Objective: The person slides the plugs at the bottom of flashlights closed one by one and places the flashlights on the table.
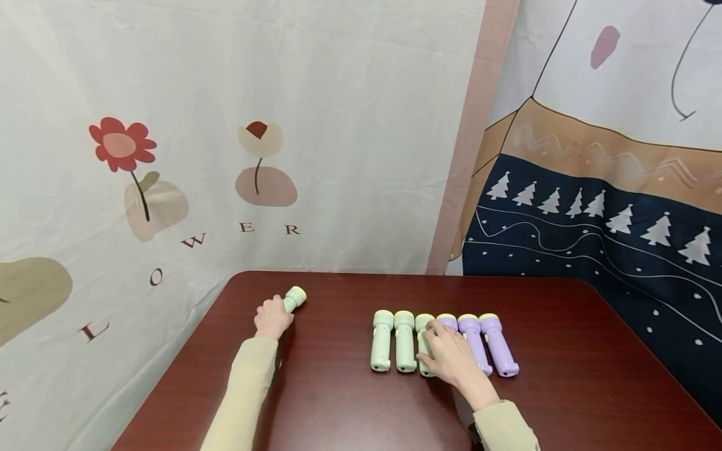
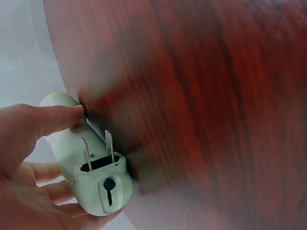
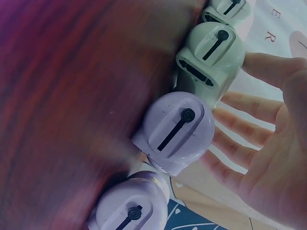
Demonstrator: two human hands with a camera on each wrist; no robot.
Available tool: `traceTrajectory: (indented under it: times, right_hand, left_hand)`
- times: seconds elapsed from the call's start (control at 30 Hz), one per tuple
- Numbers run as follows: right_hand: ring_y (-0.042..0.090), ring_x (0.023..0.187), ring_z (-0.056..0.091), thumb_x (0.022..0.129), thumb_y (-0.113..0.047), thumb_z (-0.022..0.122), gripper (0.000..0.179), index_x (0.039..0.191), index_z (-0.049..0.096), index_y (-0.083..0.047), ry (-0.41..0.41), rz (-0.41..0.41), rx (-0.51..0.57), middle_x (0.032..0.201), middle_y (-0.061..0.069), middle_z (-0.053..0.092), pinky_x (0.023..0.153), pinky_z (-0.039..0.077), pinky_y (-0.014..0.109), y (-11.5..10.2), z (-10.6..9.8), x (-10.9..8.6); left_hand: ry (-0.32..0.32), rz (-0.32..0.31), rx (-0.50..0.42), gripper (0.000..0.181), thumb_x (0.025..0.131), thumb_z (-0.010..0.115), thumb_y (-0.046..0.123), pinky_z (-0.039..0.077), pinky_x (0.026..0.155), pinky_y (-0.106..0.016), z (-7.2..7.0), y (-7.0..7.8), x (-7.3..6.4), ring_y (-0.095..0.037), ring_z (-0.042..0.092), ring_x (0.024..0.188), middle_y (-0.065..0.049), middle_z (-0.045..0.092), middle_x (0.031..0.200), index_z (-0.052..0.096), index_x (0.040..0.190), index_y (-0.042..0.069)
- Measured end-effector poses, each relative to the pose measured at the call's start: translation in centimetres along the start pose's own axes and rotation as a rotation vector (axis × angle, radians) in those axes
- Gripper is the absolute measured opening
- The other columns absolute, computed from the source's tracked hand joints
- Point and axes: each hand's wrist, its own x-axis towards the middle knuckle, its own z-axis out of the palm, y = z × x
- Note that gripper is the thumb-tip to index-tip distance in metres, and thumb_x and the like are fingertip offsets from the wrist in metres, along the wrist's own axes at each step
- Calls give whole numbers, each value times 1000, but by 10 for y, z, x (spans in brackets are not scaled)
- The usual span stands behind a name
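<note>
In the head view my left hand [image 1: 272, 318] is at the table's far left and grips a pale green flashlight [image 1: 294, 299], its yellow-rimmed head pointing away. The left wrist view shows two metal plug prongs standing out of that flashlight [image 2: 72, 143], held between thumb and fingers. My right hand [image 1: 449, 356] is over the middle of a row of flashlights. Its thumb is against the third green flashlight [image 3: 218, 57], with fairly straight fingers reaching behind it and the neighbouring purple flashlight [image 3: 180, 127]. Whether the fingertips press on either is hidden.
Two more green flashlights [image 1: 381, 341] lie left of the right hand, side by side. To its right are two purple flashlights [image 1: 499, 344], the outermost slanted. All lie on a dark red-brown table [image 1: 338, 401] with a printed curtain [image 1: 361, 125] behind it.
</note>
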Motion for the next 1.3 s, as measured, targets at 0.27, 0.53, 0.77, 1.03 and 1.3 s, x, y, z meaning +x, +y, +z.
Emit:
traceTrajectory:
  times: [0.27, 0.53, 0.77, 1.03, 1.3]
  right_hand:
    - [28, 91, 60, 75, -28, 79, 32, 95, 67, -6, 0, -3, 4, 111, 10, 60, 74, 49, 45, -1, 0, 0]
    - [28, 91, 60, 74, -28, 79, 31, 94, 66, -7, 6, -10, 2, 110, 9, 60, 72, 49, 45, -1, -1, 0]
    - [28, 91, 60, 74, -28, 79, 31, 94, 67, -7, 9, -9, -1, 110, 9, 60, 72, 49, 45, -1, -1, -1]
    - [28, 91, 60, 74, -28, 79, 32, 94, 67, -7, 3, -8, -2, 110, 9, 60, 73, 49, 45, -1, -1, 0]
    - [28, 91, 60, 74, -29, 79, 32, 95, 67, -7, 1, -11, -3, 110, 9, 60, 73, 49, 46, 0, -1, 0]
  left_hand:
    - [-13, -3, -10, 34, 80, 63, 9, 49, 71, -57, 2, 1, -1, -50, 56, 92, -33, 59, 99, 53, 105, -12]
    - [16, 4, -29, 29, 79, 64, 8, 49, 68, -55, 3, 1, -2, -48, 59, 86, -31, 60, 94, 56, 99, -11]
    - [32, 0, -40, 28, 78, 67, 10, 49, 63, -52, 2, 2, -4, -46, 61, 81, -29, 61, 89, 56, 94, -10]
    - [64, 3, -57, 30, 77, 71, 12, 50, 62, -52, 3, 9, -9, -45, 62, 79, -29, 62, 88, 56, 93, -9]
    - [81, 9, -65, 37, 75, 76, 17, 50, 62, -52, 8, 19, -13, -44, 63, 79, -28, 63, 89, 56, 95, -8]
